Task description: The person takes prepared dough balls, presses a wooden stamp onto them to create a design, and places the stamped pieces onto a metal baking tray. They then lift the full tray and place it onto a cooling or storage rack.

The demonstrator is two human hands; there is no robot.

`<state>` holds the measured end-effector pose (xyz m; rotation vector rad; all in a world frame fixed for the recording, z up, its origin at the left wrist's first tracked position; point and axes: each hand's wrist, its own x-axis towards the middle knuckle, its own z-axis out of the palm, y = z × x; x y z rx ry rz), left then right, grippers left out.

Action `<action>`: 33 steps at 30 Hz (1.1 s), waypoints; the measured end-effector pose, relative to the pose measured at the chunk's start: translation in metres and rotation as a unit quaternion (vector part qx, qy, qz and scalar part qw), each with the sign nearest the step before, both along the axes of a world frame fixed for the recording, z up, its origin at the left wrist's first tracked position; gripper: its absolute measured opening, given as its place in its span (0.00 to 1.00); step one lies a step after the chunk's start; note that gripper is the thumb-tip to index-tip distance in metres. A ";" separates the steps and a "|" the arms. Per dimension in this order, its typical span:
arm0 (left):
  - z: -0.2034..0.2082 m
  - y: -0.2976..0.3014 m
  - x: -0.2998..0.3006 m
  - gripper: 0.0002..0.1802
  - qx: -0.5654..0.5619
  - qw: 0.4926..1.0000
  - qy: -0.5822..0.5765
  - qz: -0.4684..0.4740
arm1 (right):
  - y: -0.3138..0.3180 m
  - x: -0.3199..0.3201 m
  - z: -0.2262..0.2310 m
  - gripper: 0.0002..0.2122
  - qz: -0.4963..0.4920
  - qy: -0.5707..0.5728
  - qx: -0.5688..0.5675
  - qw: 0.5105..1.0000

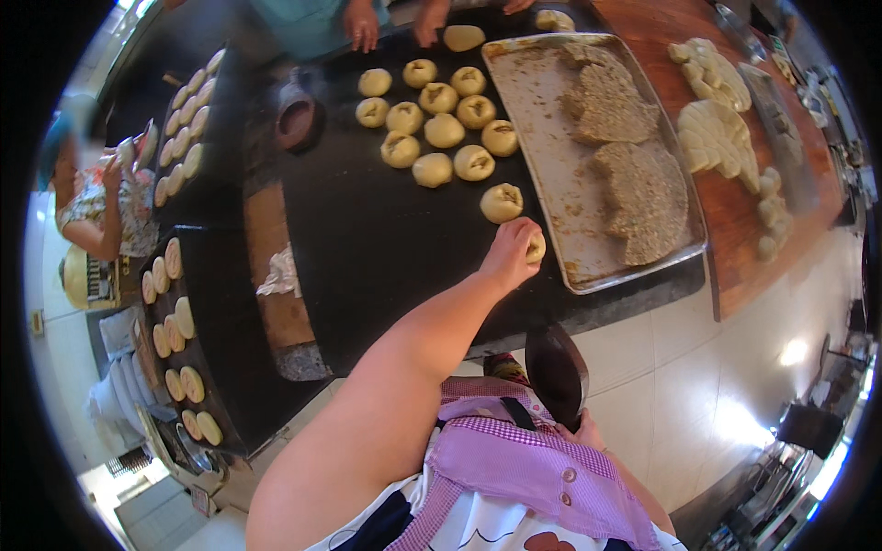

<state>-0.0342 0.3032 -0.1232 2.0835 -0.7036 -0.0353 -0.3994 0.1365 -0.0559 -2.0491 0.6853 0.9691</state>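
Note:
My left hand (511, 255) reaches over the black table and closes around a pale dough ball (536, 246); part of the ball is hidden by my fingers. Just beyond it sits another dough ball (502, 203) with a creased opening on top. Several more dough balls (444, 130) are grouped farther back, many of them with a gap or fold showing. Low by my apron, my right hand (588, 432) grips the rim of a dark, deep wooden bowl (557, 372), tilted beside the table edge. What the bowl contains cannot be made out.
A metal tray (551, 220) with slabs of grainy brown filling (638, 197) lies to the right. Beyond it, a wooden table (735, 266) bears dough lumps (717, 142). A brown bowl (296, 124) stands at left. Another person's hands (363, 26) show across the table.

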 end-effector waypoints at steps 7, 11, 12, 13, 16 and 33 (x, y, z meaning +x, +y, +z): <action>0.061 0.240 -0.038 0.44 0.210 0.975 -0.004 0.070 | 0.069 0.078 -0.035 0.25 -0.053 -0.144 0.159 0.975; 0.045 0.320 -0.070 0.39 0.280 0.949 0.039 0.139 | 0.136 0.128 -0.046 0.17 -0.231 0.106 0.430 0.866; 0.040 0.319 -0.072 0.36 0.274 0.953 -0.016 0.124 | 0.148 0.125 -0.053 0.21 -0.253 0.131 0.433 0.855; 0.035 0.317 -0.072 0.34 0.267 0.955 -0.073 0.111 | 0.161 0.126 -0.060 0.21 -0.274 0.146 0.418 0.854; 0.021 0.309 -0.056 0.20 0.168 0.977 -0.100 0.086 | 0.192 0.121 -0.078 0.22 -0.319 0.181 0.390 0.844; 0.015 0.194 -0.056 0.13 0.056 0.971 -0.146 -0.180 | 0.244 0.148 -0.067 0.25 -0.300 0.132 0.326 0.886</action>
